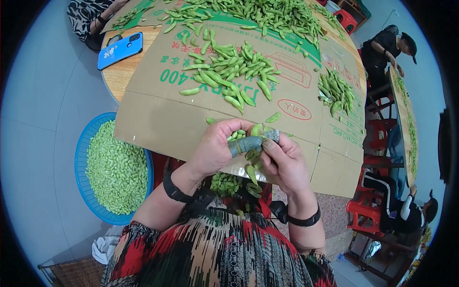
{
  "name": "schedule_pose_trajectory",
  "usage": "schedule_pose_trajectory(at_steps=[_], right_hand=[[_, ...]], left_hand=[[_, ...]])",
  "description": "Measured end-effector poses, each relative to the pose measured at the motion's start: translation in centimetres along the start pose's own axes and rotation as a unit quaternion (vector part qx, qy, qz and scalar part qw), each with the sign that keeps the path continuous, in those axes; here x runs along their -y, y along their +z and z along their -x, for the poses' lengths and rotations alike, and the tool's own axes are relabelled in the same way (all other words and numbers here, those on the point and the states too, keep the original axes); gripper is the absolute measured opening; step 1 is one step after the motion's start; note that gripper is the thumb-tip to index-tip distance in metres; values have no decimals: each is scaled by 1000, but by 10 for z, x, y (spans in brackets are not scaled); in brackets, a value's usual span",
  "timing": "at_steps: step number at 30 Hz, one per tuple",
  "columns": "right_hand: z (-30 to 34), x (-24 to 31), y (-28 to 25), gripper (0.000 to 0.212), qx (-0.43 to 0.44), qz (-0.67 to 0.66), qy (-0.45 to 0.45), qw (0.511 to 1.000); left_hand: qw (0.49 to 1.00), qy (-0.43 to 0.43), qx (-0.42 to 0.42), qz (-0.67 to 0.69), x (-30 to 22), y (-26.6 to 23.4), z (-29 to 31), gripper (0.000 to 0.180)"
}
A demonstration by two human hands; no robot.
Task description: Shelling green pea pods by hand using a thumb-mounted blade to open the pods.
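Observation:
My left hand (215,148) is curled at the table's near edge, with several shelled green soybeans (237,135) in its palm. Its thumb wears a grey-green cover (246,144). A green soybean pod (256,129) sticks up between the fingertips of both hands. My right hand (288,165) meets the left from the other side, thumb and wrapped index finger pinched at the pod. Below the fingers, another pod (251,173) hangs or falls; which, I cannot tell. More green pieces (225,184) lie under my hands, at my lap. Exactly how the fingers grip is partly hidden.
Flattened cardboard (158,117) covers the round table. On it lie a loose pod pile (234,64), a larger far heap (272,16) and a right-hand cluster (336,91). A blue phone (120,50) rests at left, above a blue basket (81,172) of shelled beans. People sit nearby.

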State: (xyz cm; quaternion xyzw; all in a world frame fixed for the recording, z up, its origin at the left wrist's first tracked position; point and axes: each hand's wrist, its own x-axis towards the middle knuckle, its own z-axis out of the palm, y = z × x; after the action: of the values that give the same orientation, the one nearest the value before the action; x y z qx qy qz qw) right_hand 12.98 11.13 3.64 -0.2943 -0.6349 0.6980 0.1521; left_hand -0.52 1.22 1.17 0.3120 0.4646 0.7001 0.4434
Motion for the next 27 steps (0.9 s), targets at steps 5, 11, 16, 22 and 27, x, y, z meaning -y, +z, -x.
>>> schedule_pose_trajectory(at_steps=[5, 11, 16, 22, 27], right_hand=[[-9, 2, -5, 17, -69, 255, -105, 959], [-21, 4, 2, 18, -25, 266, -147, 952], [-16, -9, -5, 16, 89, 28, -129, 987], [-7, 0, 1, 19, 108, -97, -62, 987], [-9, 1, 0, 15, 61, -240, -19, 969]], left_hand=[[969, 65, -6, -238, -4, 1, 2, 17], [908, 118, 29, -400, -9, -3, 4, 17], [965, 31, 111, -234, -13, -16, 2, 16], [962, -130, 163, 174, -13, -15, 3, 9], [971, -183, 71, 134, -18, -7, 6, 20]])
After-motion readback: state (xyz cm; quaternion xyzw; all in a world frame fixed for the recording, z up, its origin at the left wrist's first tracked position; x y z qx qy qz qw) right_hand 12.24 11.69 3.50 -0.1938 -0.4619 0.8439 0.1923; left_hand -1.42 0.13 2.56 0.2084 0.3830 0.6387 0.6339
